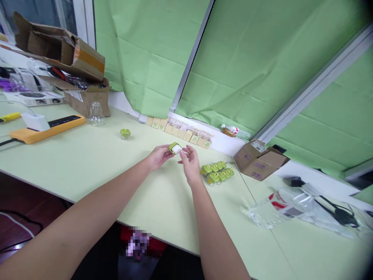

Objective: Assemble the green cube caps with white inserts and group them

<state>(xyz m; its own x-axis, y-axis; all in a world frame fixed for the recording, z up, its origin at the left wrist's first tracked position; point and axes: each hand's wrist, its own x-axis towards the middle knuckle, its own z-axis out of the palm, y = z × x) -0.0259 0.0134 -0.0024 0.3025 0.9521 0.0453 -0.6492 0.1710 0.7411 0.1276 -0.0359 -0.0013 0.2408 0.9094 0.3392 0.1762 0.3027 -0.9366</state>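
Note:
Above the middle of the table, my left hand point(159, 157) is closed around a small green case point(171, 147), its opening turned toward me. A white rounded piece point(176, 148) shows inside the green rim. From the other side, my right hand point(190, 162) has its thumb and fingertips at the edge of this white piece, fingers curled. To the right of that hand stand two rows of small clear containers with green tops and loops point(217, 171). One similar green-topped container point(125, 133) sits alone to the left.
Small cardboard boxes point(180, 131) line the wall. A brown carton point(259, 160) and a large clear plastic bottle point(281, 206) lie to the right. On the left are an orange power strip point(68, 122), a clear plastic bell-shaped piece point(96, 114) and stacked cartons point(87, 99).

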